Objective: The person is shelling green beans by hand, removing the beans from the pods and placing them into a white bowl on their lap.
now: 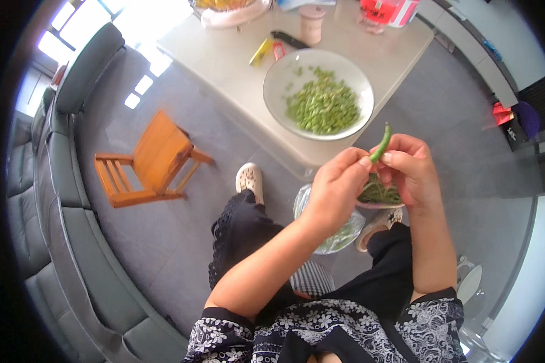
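Observation:
A slender green bean (pixel 383 143) stands slightly tilted between my hands, its tip pointing up. My left hand (pixel 339 184) pinches its lower end with thumb and forefinger. My right hand (pixel 415 169) grips it from the other side, thumb close to the left one. Just beyond, at the table's near corner, sits a white bowl (pixel 272 100) holding a heap of small green bean pieces (pixel 324 103). Below my hands, partly hidden by them, are a container with green trimmings (pixel 378 195) and a clear plastic bag (pixel 339 242) with green contents.
On the pale table (pixel 224 75) are a black-handled knife (pixel 289 40), a yellow packet (pixel 261 52), a pink cup (pixel 311 25) and a red-and-white tub (pixel 389 11). A wooden chair (pixel 157 151) stands on the grey floor at left, before a grey sofa (pixel 79 242).

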`<control>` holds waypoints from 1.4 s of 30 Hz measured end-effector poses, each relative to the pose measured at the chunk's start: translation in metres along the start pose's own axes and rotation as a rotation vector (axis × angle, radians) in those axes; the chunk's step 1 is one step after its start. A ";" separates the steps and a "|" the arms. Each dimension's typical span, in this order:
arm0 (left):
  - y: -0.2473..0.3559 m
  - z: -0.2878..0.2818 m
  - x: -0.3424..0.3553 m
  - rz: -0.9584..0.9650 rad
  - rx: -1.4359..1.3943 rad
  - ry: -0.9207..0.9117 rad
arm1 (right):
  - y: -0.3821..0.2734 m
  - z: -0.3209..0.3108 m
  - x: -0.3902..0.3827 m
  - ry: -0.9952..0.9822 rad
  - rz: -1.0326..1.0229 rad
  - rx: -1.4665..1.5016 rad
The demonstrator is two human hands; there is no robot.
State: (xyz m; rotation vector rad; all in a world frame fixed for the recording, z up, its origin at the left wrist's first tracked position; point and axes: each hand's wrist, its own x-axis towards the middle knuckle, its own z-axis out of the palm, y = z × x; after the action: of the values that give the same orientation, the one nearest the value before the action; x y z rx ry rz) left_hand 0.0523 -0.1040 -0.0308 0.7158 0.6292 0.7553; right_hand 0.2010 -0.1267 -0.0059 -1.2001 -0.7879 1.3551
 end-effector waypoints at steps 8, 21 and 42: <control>0.065 0.005 0.039 0.258 0.388 -0.029 | -0.026 0.013 0.040 0.076 -0.092 -0.061; 0.050 -0.009 0.088 0.542 0.753 0.278 | -0.020 0.028 0.071 0.138 -0.144 -0.124; 0.051 -0.011 0.091 0.676 0.962 0.285 | -0.018 0.021 0.080 0.163 -0.109 0.095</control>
State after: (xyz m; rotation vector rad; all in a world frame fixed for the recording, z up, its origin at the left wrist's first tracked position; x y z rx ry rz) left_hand 0.0771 -0.0031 -0.0211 1.7798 1.0429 1.1902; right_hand 0.1961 -0.0428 -0.0010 -1.1603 -0.6561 1.1770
